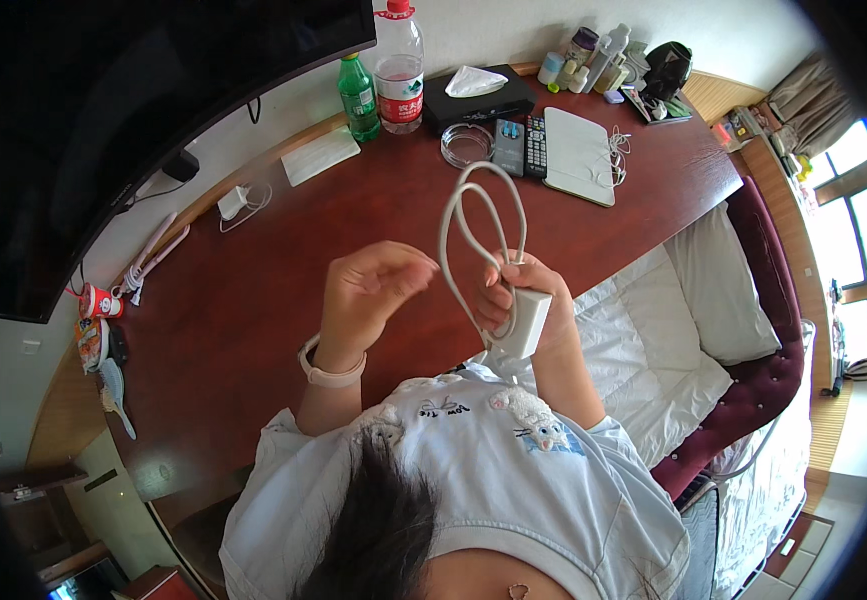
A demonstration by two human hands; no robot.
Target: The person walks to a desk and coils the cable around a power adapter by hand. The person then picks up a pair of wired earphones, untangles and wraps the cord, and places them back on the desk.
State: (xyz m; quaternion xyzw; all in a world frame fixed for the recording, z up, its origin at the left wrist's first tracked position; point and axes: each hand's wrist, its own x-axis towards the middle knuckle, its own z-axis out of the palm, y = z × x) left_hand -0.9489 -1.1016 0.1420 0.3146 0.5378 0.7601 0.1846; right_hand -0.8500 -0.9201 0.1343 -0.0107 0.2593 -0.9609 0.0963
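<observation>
**Loops That Could Slip**

While the big things sit quiet, the small ones could go wrong. Biggest is the bench (283,260), dark red-brown wood, smooth and a bit shiny, curved along the wall. Beside it on the right lies a bed (673,330) with soft white sheets and a puffy dark red edge.

Over the bench, in front of the person's chest, the right hand (513,295) is closed around a white power block (525,322), a hard, smooth box with round corners. It also pinches the white cord (478,225), which stands up in two long, thin, bendy loops.

The left hand (373,285) is half curled beside the loops; I cannot tell if it touches the cord.

I think the springy loops could pop loose if the pinch goes soft. The slick block could slide out and bang the hard bench.
</observation>
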